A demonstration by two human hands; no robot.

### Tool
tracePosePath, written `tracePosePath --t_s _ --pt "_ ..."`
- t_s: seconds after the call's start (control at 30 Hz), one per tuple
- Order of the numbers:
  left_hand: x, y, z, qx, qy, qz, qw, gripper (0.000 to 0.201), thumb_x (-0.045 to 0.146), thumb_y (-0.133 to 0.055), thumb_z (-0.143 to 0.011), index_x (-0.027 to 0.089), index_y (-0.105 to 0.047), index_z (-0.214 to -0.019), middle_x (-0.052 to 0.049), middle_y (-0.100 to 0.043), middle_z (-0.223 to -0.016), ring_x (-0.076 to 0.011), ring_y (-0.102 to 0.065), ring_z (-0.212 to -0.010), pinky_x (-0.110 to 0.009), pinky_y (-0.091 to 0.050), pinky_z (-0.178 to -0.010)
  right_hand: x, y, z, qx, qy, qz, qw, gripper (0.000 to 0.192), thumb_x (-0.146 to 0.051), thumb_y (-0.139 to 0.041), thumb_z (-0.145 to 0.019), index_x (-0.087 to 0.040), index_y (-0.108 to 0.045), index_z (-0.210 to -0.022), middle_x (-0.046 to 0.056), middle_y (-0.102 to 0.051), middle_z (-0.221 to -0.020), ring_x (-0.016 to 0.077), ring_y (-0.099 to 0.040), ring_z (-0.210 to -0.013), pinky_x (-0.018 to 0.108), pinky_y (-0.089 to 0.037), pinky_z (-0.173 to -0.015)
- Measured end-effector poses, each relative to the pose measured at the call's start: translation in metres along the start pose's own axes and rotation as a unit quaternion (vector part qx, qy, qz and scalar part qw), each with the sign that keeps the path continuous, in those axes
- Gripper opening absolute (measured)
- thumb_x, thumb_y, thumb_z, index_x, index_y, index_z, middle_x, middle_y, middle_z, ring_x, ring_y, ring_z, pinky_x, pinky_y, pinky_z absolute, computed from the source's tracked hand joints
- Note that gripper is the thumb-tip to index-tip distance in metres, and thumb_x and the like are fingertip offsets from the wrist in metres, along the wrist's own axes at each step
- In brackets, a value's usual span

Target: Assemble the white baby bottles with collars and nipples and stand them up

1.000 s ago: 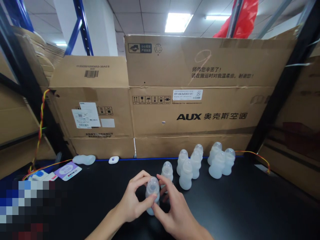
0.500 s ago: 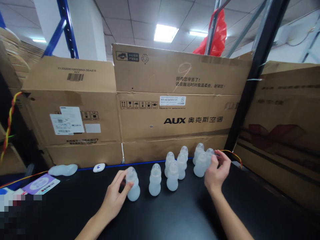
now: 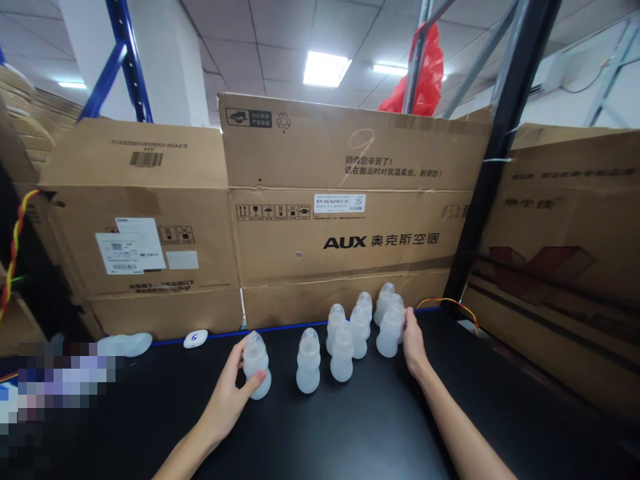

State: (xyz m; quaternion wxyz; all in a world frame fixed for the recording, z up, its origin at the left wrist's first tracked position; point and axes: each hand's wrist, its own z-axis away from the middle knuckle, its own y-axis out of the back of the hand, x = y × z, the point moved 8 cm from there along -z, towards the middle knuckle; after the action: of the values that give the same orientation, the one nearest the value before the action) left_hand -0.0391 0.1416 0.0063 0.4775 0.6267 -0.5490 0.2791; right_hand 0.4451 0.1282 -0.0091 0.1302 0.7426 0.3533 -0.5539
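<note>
My left hand [image 3: 235, 387] is wrapped round a frosted, clear-capped baby bottle [image 3: 257, 367] standing upright at the left end of the bottles. Its thumb lies across the bottle's front, with the fingers behind. My right hand [image 3: 414, 343] rests edge-on against the right side of a cluster of three similar bottles [image 3: 388, 333], fingers extended and together; part of the hand's far side is hidden. Between the hands stand a single bottle [image 3: 309, 363] and a loose group of several more bottles [image 3: 342, 353], all upright on the black tabletop [image 3: 320, 440].
Opened cardboard panels [image 3: 280, 267] wall off the back, and another carton [image 3: 550, 267] stands at the right behind a dark post [image 3: 480, 193]. A white oval case [image 3: 195, 339] and a frosted, bottle-shaped item lying down [image 3: 137, 344] are at the back left.
My right hand has straightened from a curled pose and moved left against the right cluster, whose bottles now stand closer together and further left. The left hand and its bottle have shifted slightly left.
</note>
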Motion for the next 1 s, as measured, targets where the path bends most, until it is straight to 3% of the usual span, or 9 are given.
tracePosePath --t_s 0.13,0.47,0.67,0.87,1.0 --pt "0.0 -0.004 0.003 -0.006 -0.001 -0.022 1.0 0.083 0.059 -0.074 -0.084 0.026 -0.042 -0.153 -0.014 -0.058 -0.149 -0.0374 -0.053 -0.141 -0.056 -0.036 -0.121 -0.001 -0.028 0.018 -0.062 -0.025 -0.014 0.998 0.067 -0.081 -0.056 -0.086 -0.018 -0.078 -0.093 0.003 -0.081 -0.092 0.0288 -0.073 -0.096 0.037 -0.056 -0.087" --pt "0.007 -0.027 0.018 -0.004 0.016 -0.017 1.0 0.106 0.054 -0.087 -0.073 0.027 -0.029 -0.158 -0.017 -0.046 -0.159 -0.0409 -0.04 -0.151 -0.061 -0.029 -0.126 -0.01 -0.071 0.056 -0.148 -0.056 -0.06 0.985 0.076 -0.085 -0.05 -0.087 -0.018 -0.078 -0.113 0.007 -0.082 -0.106 0.0305 -0.074 -0.105 0.037 -0.056 -0.095" --pt "0.008 -0.05 0.03 -0.056 0.037 -0.029 0.997 0.12 0.054 -0.084 -0.077 0.028 -0.007 -0.165 -0.017 -0.022 -0.172 -0.0384 -0.015 -0.162 -0.059 -0.016 -0.13 -0.014 -0.086 0.073 -0.175 -0.061 -0.075 0.98 0.074 -0.082 -0.048 -0.091 -0.021 -0.076 -0.122 0.007 -0.079 -0.119 0.0308 -0.07 -0.118 0.038 -0.054 -0.102" --pt "0.011 -0.062 0.042 -0.109 0.035 -0.085 0.99 0.12 0.053 -0.076 -0.086 0.03 0.009 -0.167 -0.013 -0.003 -0.178 -0.0354 -0.001 -0.163 -0.06 -0.007 -0.131 -0.009 -0.098 0.091 -0.187 -0.072 -0.075 0.977 0.077 -0.079 -0.046 -0.094 -0.02 -0.068 -0.137 0.009 -0.067 -0.143 0.0311 -0.054 -0.141 0.046 -0.034 -0.124" --pt "0.011 -0.068 0.049 -0.135 0.033 -0.129 0.982 0.119 0.054 -0.069 -0.091 0.026 0.019 -0.166 -0.016 -0.007 -0.177 -0.0366 -0.01 -0.163 -0.063 -0.014 -0.13 -0.013 -0.103 0.108 -0.186 -0.071 -0.074 0.977 0.076 -0.077 -0.042 -0.096 -0.021 -0.062 -0.144 0.009 -0.06 -0.152 0.0294 -0.046 -0.148 0.048 -0.026 -0.128"
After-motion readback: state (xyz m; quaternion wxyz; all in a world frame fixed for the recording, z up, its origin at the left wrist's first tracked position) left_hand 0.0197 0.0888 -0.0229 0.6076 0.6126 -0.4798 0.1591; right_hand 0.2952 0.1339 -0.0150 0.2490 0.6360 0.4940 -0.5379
